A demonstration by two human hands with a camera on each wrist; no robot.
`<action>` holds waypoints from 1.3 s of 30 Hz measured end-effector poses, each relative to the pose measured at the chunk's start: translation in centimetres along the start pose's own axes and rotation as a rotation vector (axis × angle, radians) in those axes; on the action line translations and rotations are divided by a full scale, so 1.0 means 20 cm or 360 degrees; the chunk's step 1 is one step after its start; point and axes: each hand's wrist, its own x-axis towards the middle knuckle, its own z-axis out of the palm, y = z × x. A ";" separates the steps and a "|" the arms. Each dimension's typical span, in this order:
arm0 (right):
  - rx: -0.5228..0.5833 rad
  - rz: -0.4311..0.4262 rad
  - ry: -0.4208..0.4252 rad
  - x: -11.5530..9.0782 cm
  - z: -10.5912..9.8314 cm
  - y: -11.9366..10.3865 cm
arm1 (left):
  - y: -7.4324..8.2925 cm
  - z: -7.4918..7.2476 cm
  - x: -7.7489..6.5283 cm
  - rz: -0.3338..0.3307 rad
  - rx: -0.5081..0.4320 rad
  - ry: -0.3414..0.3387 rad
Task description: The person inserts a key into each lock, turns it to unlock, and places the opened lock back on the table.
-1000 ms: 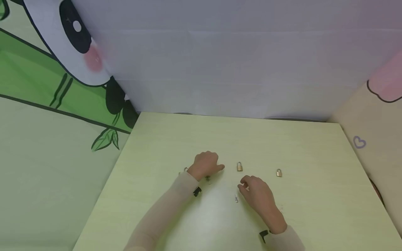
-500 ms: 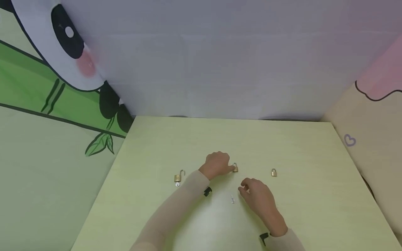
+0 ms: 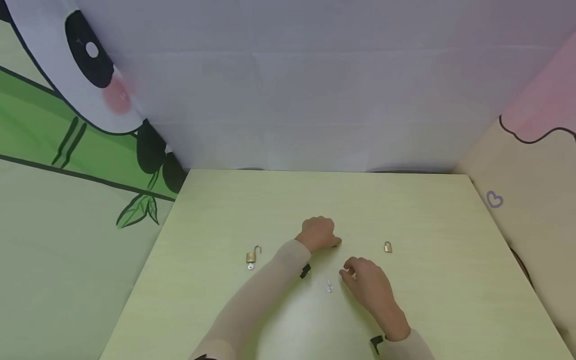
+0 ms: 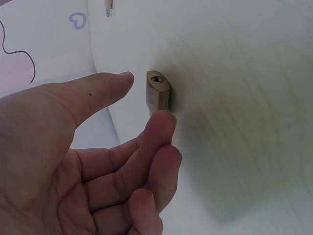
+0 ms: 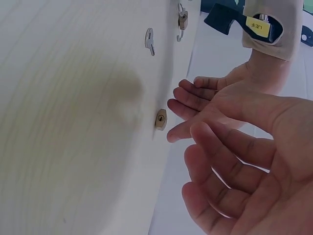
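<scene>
A brass padlock (image 4: 157,93) lies on the table with its keyhole showing in the left wrist view. My left hand (image 3: 318,234) reaches over it, thumb and fingers spread to either side without a grip; in the head view the hand hides this padlock. Loosely bent and holding nothing, my right hand (image 3: 369,282) hovers nearer the front. Just left of it lies a loose silver key (image 3: 330,286). Farther left sits a brass padlock (image 3: 250,257) with its shackle open and a key in its keyhole. To the right is another padlock (image 3: 388,247), its shackle closed.
The pale wooden table (image 3: 427,310) meets a white backdrop (image 3: 315,100) at its far edge. Printed panels stand along the left and right sides. A dark wrist camera mount (image 5: 244,22) is on my left sleeve.
My left hand has moved right, from near the open padlock to the middle padlock, uncovering the open one. The right hand has stayed nearly still. The head view has shifted slightly.
</scene>
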 end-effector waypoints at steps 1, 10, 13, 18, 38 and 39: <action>-0.0001 0.0003 -0.0001 0.00 0.00 0.00 | 0.00 0.01 0.01 -0.0008 0.0001 -0.0013; -0.0006 0.0018 0.0003 0.00 0.01 0.01 | 0.00 0.04 0.06 -0.0030 -0.0017 -0.0035; 0.0005 0.0018 0.0007 0.00 0.01 0.01 | -0.01 0.05 0.07 -0.0024 -0.0026 -0.0041; 0.0001 0.0019 0.0015 0.00 0.02 0.01 | -0.03 0.07 0.10 -0.0016 -0.0049 -0.0057; -0.0167 -0.0013 -0.0184 -0.02 0.11 -0.03 | -0.03 -0.04 0.03 -0.0026 -0.0082 -0.0079; -0.0188 -0.0022 -0.0199 -0.02 0.11 -0.04 | -0.03 -0.05 0.02 -0.0017 -0.0082 -0.0078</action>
